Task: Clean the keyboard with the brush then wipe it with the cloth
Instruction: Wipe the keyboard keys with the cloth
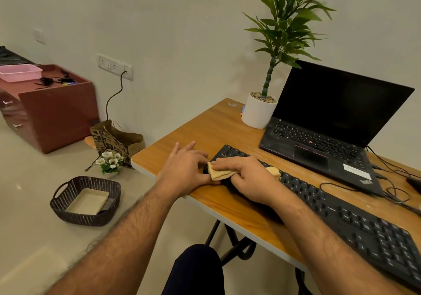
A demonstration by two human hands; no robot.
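A long black keyboard (355, 221) lies diagonally on the wooden table (205, 126). My right hand (248, 178) presses a folded yellow cloth (219, 173) onto the keyboard's far left end; part of the cloth shows past my knuckles. My left hand (184, 169) rests flat on the table beside the keyboard's left edge, fingers spread, thumb touching the cloth's near corner. No brush is visible.
An open black laptop (330, 124) stands behind the keyboard, with cables (391, 190) to its right. A potted plant (259, 110) sits at the table's back. On the floor to the left are a dark wicker basket (85, 200), a small flower pot (110, 160) and a paper bag (116, 140).
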